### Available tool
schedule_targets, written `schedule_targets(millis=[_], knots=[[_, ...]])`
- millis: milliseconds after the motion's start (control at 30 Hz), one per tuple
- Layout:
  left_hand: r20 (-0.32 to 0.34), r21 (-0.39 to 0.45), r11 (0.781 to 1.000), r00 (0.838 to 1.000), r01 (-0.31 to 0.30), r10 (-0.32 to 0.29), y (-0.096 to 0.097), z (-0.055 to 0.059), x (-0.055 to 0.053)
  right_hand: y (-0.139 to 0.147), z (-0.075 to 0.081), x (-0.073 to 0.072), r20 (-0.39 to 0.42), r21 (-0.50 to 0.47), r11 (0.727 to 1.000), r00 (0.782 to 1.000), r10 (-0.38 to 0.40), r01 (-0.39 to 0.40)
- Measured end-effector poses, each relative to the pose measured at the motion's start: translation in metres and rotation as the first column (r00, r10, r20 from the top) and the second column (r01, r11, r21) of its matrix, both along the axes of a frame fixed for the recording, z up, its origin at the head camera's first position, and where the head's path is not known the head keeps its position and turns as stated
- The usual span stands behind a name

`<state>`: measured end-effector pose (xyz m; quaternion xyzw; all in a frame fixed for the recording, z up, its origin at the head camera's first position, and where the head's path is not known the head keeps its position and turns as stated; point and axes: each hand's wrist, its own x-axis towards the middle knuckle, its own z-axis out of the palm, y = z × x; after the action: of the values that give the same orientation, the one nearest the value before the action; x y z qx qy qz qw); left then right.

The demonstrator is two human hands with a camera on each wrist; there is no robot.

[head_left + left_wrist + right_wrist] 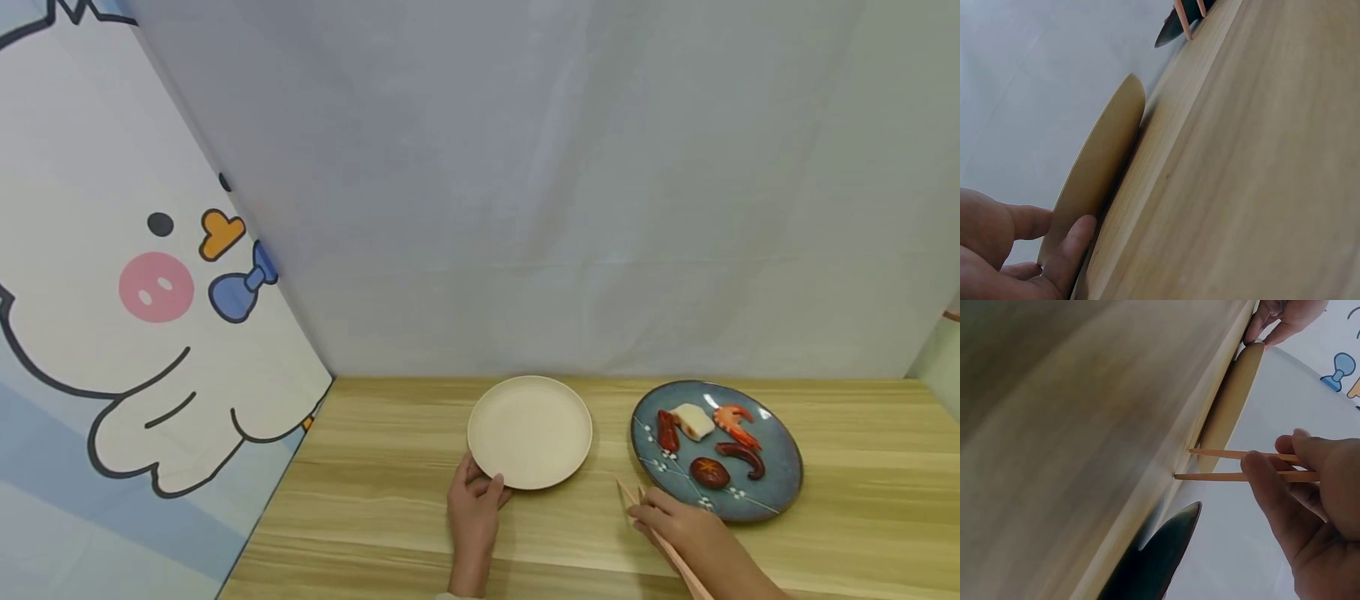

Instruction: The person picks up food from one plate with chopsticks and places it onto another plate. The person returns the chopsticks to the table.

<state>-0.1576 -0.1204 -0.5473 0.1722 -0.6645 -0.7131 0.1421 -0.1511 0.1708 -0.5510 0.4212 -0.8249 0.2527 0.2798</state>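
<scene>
My left hand (pixel 475 506) holds the near-left rim of a round cream plate (pixel 530 432). The left wrist view shows the thumb (pixel 1072 250) against the plate's outer side and a finger at its rim. In my right hand (pixel 686 529) is a pair of light wooden chopsticks (pixel 1222 477), their tips apart with nothing between them. Those tips are near the tabletop between the plates. To the right lies a blue-grey oval plate (pixel 783 479) bearing a shrimp (pixel 737 425), a mushroom (pixel 709 473), a whitish block (pixel 693 422), a red piece (pixel 667 431) and a curved dark-red piece (pixel 742 458).
Both plates lie on a wood-grain table (pixel 375 483). Behind it hangs a pale grey cloth (pixel 562 208). At the left is a cloth printed with a white cartoon animal (pixel 90 250).
</scene>
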Motion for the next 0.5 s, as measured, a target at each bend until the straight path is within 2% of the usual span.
schedule_targets(millis=[133,233,500], knots=[[0.003,0.007,1.000,1.000,0.004,-0.004,0.000,0.001,0.001,-0.002,0.013,0.007,0.086,0.115,0.993,0.996,-0.004,-0.006],[0.007,0.002,1.000,1.000,0.007,-0.007,-0.001,0.001,0.001,-0.005,0.021,0.010,0.113,0.172,0.985,0.994,-0.013,-0.007],[0.001,0.016,1.000,1.000,0.015,-0.015,-0.002,0.001,0.001,-0.008,0.018,0.009,0.092,0.162,0.986,0.996,0.011,-0.026]])
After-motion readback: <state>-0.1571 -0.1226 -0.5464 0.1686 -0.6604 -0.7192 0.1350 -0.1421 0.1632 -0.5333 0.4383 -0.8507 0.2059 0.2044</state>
